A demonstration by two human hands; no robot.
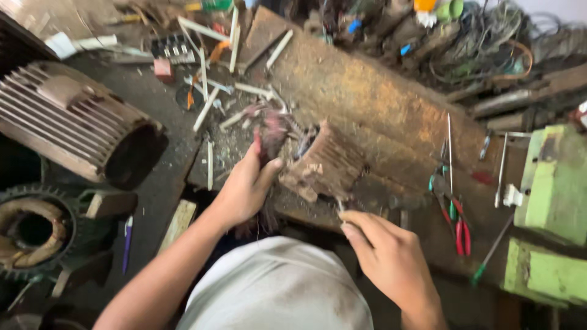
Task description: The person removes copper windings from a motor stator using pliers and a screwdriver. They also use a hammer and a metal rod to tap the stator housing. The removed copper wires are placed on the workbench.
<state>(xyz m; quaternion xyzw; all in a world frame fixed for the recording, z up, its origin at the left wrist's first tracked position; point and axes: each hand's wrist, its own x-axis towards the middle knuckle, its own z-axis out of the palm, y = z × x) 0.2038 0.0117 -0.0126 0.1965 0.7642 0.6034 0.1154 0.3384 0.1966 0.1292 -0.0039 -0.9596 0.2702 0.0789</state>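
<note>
Gripping a bundle of dark reddish winding wire (pixel 272 137), the left hand (pixel 244 189) has its fingers clamped where the wire leaves the small rusty ribbed motor housing (pixel 324 165) at the near edge of the worn wooden bench (pixel 379 116). The right hand (pixel 391 256) pinches a thin tool, too blurred to identify, beneath the housing. Judging by its overhang, a hard tug could tip the housing off that edge, or frayed strands could cut the fingers.

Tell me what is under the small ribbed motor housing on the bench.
The motor housing rests on a worn wooden plank littered with scraps. The left hand covers its near-left side.
</note>
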